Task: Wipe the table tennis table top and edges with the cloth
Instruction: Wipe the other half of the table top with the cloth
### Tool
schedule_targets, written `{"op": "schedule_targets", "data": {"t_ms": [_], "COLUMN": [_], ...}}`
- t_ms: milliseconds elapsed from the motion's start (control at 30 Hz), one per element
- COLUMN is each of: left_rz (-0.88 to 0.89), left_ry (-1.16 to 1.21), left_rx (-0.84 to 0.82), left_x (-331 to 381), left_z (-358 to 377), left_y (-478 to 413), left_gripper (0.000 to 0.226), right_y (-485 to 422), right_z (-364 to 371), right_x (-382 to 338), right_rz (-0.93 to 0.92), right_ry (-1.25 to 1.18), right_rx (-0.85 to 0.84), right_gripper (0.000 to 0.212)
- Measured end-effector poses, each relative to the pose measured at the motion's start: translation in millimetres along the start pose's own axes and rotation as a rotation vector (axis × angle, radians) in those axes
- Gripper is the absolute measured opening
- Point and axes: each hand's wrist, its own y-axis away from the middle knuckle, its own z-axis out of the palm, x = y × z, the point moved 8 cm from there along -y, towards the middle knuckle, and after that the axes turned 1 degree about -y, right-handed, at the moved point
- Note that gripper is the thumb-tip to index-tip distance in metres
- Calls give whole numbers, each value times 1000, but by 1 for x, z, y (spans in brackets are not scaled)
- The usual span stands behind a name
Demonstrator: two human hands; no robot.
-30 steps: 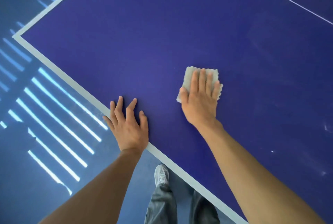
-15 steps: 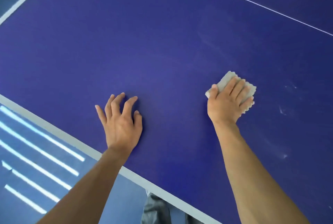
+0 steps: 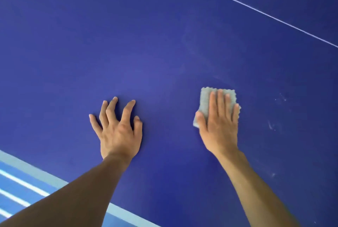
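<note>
The dark blue table tennis table (image 3: 146,34) fills nearly the whole view. A small folded grey cloth (image 3: 205,98) lies flat on it right of centre. My right hand (image 3: 219,124) presses on the cloth with straight fingers, covering most of it. My left hand (image 3: 118,128) rests on the bare table top to the left, fingers spread and fingertips touching the surface. The two hands are about a hand's width apart.
The table's pale edge band (image 3: 36,173) runs diagonally across the lower left, with blue floor and bright light stripes (image 3: 20,183) beyond it. A thin white centre line (image 3: 256,9) crosses the upper right. Pale smudges (image 3: 272,126) mark the surface right of the cloth.
The view has shifted further over the table, away from its corner. My right hand slid the cloth to the right and then a little back left. My left hand moved further in from the edge.
</note>
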Motion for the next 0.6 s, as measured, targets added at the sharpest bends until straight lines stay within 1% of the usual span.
{"op": "schedule_targets", "data": {"t_ms": [133, 200, 233, 267, 300, 367, 433, 500, 533, 567, 600], "left_rz": [3, 1, 0, 0, -1, 1, 1, 1, 4, 6, 7], "left_ry": [-14, -23, -27, -28, -28, -37, -57, -72, -78, -84, -89], "left_rx": [-13, -9, -6, -3, -2, -8, -10, -6, -4, -3, -3], "left_x": [-1, 0, 0, 0, 0, 2, 2, -1, -1, -2, -1], "left_z": [0, 1, 2, 2, 2, 3, 3, 5, 6, 6, 6], "left_y": [-2, -3, -3, -4, -5, -5, -5, -5, -5, -5, -6], "left_gripper": [56, 56, 56, 56, 56, 56, 56, 56, 55, 55, 55], "right_y": [-109, -162, -182, -197, -206, -202, -170, -133, -122, -120, -125], "right_z": [-22, -29, -31, -31, -29, -25, -19, -13, -11, -13, -16], "right_x": [35, 31, 22, 6, -15, -62, -95, -99, -89, -73, -54], "right_rz": [338, 447, 459, 428, 352, 114, -140, -320, -355, -351, -308], "right_ry": [-87, -155, -169, -163, -146, -100, -28, 7, 2, -9, -21], "right_rx": [23, 8, 1, 0, 6, 21, 33, 17, 3, -5, -6], "right_gripper": [75, 77, 77, 76, 75, 72, 72, 73, 74, 74, 73]}}
